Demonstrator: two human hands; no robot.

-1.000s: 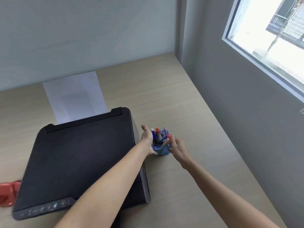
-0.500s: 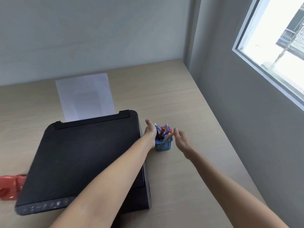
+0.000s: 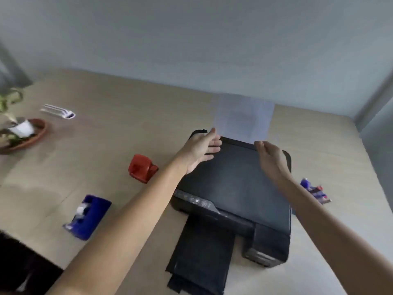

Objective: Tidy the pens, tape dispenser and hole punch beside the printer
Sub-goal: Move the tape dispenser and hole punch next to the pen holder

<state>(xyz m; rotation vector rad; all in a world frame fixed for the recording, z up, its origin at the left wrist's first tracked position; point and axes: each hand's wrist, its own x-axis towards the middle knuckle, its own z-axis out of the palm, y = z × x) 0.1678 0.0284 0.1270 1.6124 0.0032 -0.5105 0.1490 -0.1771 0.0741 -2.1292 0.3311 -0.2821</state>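
A black printer (image 3: 236,188) sits on the wooden desk (image 3: 119,128). To its right, partly hidden by my right forearm, stand the pens (image 3: 314,191) in their blue holder. A red hole punch (image 3: 142,168) lies left of the printer. Nearer the front left sits a blue tape dispenser (image 3: 88,217). My left hand (image 3: 202,149) hovers over the printer's back left corner, fingers spread, holding nothing. My right hand (image 3: 271,158) hangs above the printer's lid, fingers loosely curled and empty.
White paper (image 3: 243,119) stands up from the printer's rear feed. The black output tray (image 3: 200,254) sticks out toward me. A potted plant on a brown saucer (image 3: 23,133) and a white object (image 3: 58,111) lie at the far left. Walls close the desk's back and right.
Both hands have left the pen holder and now hover over the printer. The view has swung left, bringing the hole punch, tape dispenser and plant into sight.
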